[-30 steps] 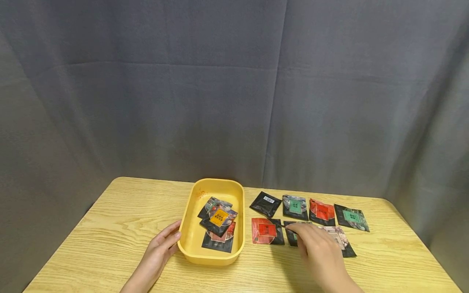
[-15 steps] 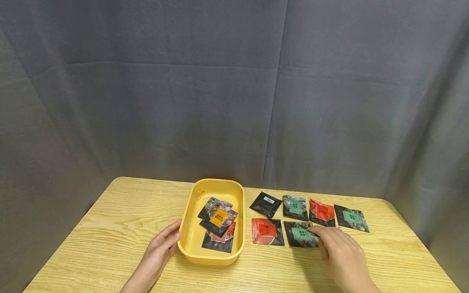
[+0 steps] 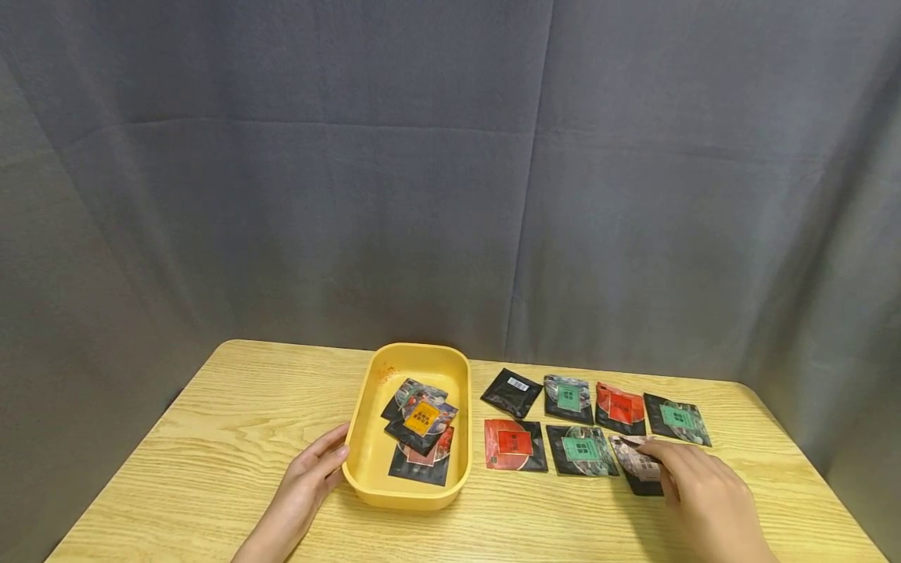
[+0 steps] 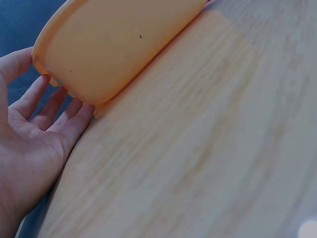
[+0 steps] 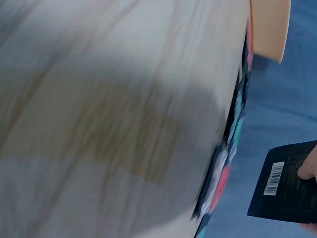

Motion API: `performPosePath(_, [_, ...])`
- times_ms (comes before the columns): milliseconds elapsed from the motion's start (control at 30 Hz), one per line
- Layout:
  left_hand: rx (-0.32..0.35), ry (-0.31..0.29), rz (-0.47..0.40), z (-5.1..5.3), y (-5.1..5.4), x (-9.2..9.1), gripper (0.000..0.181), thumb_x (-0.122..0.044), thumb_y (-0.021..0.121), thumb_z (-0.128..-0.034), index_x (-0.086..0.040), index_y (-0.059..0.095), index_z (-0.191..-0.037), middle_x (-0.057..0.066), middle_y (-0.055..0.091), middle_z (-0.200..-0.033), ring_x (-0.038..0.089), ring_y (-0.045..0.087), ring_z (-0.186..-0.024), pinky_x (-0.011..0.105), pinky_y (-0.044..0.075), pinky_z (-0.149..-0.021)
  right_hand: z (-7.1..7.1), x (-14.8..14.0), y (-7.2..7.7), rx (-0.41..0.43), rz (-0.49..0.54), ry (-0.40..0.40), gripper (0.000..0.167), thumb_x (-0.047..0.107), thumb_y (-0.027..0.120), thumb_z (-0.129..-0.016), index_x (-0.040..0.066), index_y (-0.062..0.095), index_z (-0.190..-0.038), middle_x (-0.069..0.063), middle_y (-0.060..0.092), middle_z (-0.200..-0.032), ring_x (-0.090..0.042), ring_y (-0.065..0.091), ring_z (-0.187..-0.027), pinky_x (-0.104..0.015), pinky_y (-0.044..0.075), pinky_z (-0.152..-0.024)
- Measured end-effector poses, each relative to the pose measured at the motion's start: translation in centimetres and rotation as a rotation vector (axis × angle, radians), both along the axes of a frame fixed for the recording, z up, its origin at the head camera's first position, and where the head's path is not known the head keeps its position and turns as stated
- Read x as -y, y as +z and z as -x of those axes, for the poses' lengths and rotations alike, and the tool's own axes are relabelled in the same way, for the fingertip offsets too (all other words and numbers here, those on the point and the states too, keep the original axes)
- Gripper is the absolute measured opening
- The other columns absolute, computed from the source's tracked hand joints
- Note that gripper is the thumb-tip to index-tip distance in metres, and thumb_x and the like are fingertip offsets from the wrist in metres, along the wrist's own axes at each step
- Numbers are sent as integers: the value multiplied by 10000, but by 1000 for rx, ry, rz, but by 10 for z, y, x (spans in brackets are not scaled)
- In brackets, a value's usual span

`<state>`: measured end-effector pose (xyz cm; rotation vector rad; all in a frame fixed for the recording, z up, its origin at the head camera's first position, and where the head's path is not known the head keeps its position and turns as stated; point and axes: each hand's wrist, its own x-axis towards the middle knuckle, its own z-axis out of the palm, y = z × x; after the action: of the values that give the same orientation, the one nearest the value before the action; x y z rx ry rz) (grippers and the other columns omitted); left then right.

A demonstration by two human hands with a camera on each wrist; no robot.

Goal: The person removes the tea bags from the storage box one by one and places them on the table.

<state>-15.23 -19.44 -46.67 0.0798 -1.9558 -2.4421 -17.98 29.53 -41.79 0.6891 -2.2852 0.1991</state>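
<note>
One person's left hand (image 3: 303, 477) rests spread against a yellow bin (image 3: 468, 426), right hand (image 3: 707, 489) pinching a barcoded sachet (image 5: 280, 192), apparently mid-layout and needing a flat release.

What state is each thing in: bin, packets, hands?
Yellow bin: upright, open-topped, packets inside.
Binned packets: three visible, overlapping.
Loose packets: seven visible, lying on the table.
Held packet: off the table, barcode side showing in the right wrist view.
Left hand: fingers against the bin's side.
Right hand: pinching the held packet.
</note>
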Motion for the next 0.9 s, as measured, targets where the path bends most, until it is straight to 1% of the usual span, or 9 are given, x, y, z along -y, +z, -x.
performPosePath(67, [-1, 0, -1, 0, 0, 0, 557, -170, 553, -1009, 59, 370, -1481, 217, 385, -1503, 126, 563, -1187, 289, 499, -959, 2, -9, -1, 1, -9, -13, 377, 305, 368, -1019, 122, 689, -1098, -25, 705, -1014, -280, 679, -875, -475, 531, -727])
performPosePath(233, [3, 1, -4, 0, 1, 0, 542, -158, 545, -1011, 51, 376, -1481, 206, 390, -1501, 115, 564, -1181, 284, 498, -957, 5, -28, -5, 20, -20, -46, 656, 501, 149, -1036, 116, 679, -1076, -52, 693, -986, -297, 674, -836, -501, 544, -659])
performPosePath(367, [8, 2, 0, 0, 0, 0, 547, -161, 544, -1012, 52, 370, -1485, 209, 385, -1506, 118, 559, -1183, 307, 492, -974, 9, -42, -8, 41, -32, -38, 317, 335, 447, -1038, 117, 673, -1082, -62, 686, -993, -296, 666, -860, -507, 543, -666])
performPosePath(467, [9, 4, 1, 0, 0, 0, 546, -157, 542, -1012, 53, 369, -1485, 211, 382, -1509, 119, 558, -1181, 317, 486, -979, 13, -53, -11, 45, -57, -25, 178, 179, 544, -964, 115, 670, -1072, -66, 683, -991, -298, 669, -859, -505, 540, -686])
performPosePath(533, [10, 6, -1, 0, 1, 0, 544, -156, 543, -1011, 53, 372, -1484, 209, 382, -1509, 117, 558, -1180, 317, 485, -980, 19, -61, -14, 14, -82, -10, 301, 298, 435, -1054, 119, 677, -1048, -49, 685, -976, -284, 675, -836, -481, 534, -682])
performPosePath(600, [9, 12, -5, 0, 1, 0, 540, -152, 547, -1008, 53, 380, -1479, 206, 392, -1502, 119, 563, -1175, 309, 491, -968, 25, -68, -16, -10, -101, 2, 375, 329, 376, -1066, 120, 685, -1029, -44, 688, -962, -279, 680, -816, -470, 532, -676])
performPosePath(733, [-2, 15, -4, 0, 1, -1, 536, -153, 555, -1004, 58, 393, -1469, 208, 411, -1487, 125, 568, -1173, 308, 501, -957, 33, -81, -21, -11, -131, -2, 188, 171, 528, -935, 113, 686, -1020, -71, 693, -945, -299, 681, -799, -486, 544, -662])
performPosePath(833, [-6, 13, 3, 0, 0, -1, 532, -155, 557, -1002, 54, 400, -1466, 205, 418, -1480, 130, 565, -1179, 313, 502, -963, 35, -86, -23, 14, -141, -12, 181, 181, 526, -956, 107, 680, -1015, -89, 694, -934, -319, 681, -795, -513, 551, -645])
performPosePath(900, [-6, 11, 7, 0, 0, 0, 533, -159, 559, -1001, 49, 402, -1466, 202, 420, -1479, 135, 561, -1187, 319, 499, -973, 37, -88, -25, 13, -149, -6, 379, 335, 385, -1059, 112, 685, -998, -82, 694, -921, -309, 683, -787, -504, 554, -623])
